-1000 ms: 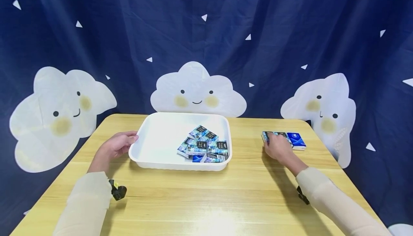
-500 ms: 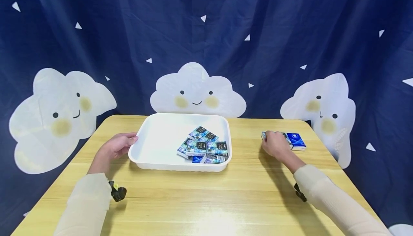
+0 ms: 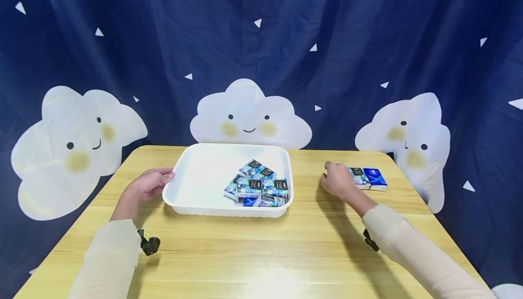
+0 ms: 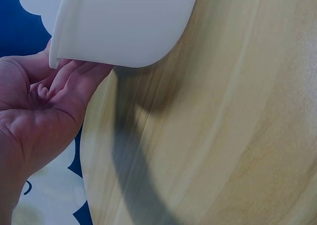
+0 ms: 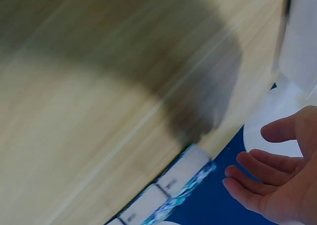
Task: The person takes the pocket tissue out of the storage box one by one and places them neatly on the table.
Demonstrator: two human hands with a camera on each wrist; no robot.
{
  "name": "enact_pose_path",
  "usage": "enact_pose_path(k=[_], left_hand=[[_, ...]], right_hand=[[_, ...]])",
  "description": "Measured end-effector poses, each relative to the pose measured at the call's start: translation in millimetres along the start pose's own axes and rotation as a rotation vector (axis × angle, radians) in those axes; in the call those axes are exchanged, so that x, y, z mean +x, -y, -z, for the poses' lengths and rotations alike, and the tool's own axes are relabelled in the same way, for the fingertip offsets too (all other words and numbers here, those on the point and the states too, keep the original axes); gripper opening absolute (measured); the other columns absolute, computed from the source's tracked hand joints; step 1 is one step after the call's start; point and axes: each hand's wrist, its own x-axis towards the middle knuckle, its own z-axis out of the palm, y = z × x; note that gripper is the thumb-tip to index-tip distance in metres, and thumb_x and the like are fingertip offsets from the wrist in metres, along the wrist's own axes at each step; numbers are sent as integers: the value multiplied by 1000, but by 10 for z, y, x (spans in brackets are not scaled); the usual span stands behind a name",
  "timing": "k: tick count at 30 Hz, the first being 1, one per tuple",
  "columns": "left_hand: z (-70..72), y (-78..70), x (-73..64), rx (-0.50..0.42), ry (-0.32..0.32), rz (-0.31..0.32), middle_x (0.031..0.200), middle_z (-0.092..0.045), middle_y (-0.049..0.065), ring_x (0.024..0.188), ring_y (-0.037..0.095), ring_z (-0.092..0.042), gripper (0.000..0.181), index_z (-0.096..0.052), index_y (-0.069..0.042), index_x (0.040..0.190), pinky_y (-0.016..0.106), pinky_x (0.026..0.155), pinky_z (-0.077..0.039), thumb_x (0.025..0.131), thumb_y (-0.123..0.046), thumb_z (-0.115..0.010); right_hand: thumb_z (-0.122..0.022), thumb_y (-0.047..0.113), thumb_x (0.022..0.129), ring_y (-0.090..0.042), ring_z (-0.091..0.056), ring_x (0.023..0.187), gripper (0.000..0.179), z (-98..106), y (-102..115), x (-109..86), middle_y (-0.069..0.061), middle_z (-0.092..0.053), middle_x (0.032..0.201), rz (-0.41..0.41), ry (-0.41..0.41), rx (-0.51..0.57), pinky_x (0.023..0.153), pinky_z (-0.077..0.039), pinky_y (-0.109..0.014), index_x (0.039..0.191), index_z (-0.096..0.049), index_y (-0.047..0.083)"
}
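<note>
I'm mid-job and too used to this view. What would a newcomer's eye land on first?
Probably the smiling white clouds on the dark-blue curtain behind the table. Next, the white tray left of centre, its left rim held by the left hand, with a pile of small packs toward its right end. Then the right hand, holding nothing beside the row of packs at the table's right.

the tray (image 3: 200, 176) looks smooth plastic, the table (image 3: 229, 249) glossy (wood-grained).

Wood tbl (image 3: 253, 249) w/ wht tray (image 3: 208, 172), sm pkts (image 3: 361, 180) to its R.
</note>
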Motion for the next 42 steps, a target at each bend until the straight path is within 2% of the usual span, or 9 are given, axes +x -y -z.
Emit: enact_pose_path(k=[4,11,18,23,28,36,40,42], left_hand=[[1,-2,-2,-5,-7,7,158,-33,28,104,3,-64,61,-19,3,160,25,94,-57,110,-21,-44],[8,12,-1,-3,-6,-5,154,-40,27,102,3,-65,60,-20,5,159,25,92,-58,110,-19,-44],[5,-10,-21,-4,-9,1,155,-38,27,102,4,-64,60,-20,4,159,24,92,-58,110,-20,-44],[2,-8,-15,2,-1,-13,149,-46,24,100,3,-64,60,-20,5,158,23,90,-58,109,-20,-44],[-3,-12,-8,8,10,-28,149,-44,25,100,2,-63,61,-19,7,158,21,90,-57,109,-20,-44],[18,-16,-9,-16,8,-22,138,-55,14,98,2,-64,61,-19,7,158,22,89,-58,109,-18,-45],[6,-9,-3,-7,8,-23,146,-48,22,99,2,-63,60,-19,6,158,22,90,-58,109,-18,-44],[0,-10,1,-11,13,-26,146,-48,22,99,2,-63,60,-19,6,158,22,90,-58,109,-18,-44]], right_hand=[[-55,8,94,-46,-67,89,26,18,110,33,-30,-68,104,-1,1,-3,76,-58,-54,111,-65,-9],[-57,9,94,-36,-63,74,18,50,327,146,-24,-67,88,5,-7,-5,68,-55,-50,102,-64,-6],[-58,11,95,-35,-65,75,24,120,604,266,-24,-69,94,25,-16,-13,72,-57,-50,109,-64,-7],[-58,13,97,-29,-61,70,18,165,836,349,-18,-65,82,47,6,9,64,-54,-43,102,-63,-3],[-58,15,99,-29,-61,69,18,210,1078,392,-15,-62,78,74,20,1,61,-52,-40,102,-62,-1],[-56,18,101,-27,-61,75,28,192,1433,448,-17,-66,92,97,70,50,69,-54,-39,118,-61,-4],[-58,20,102,-26,-63,80,30,128,1573,479,-18,-67,98,104,76,65,74,-57,-39,120,-61,-3],[-59,21,102,-26,-63,80,31,102,1634,491,-18,-68,99,104,76,72,75,-57,-39,121,-61,-3]])
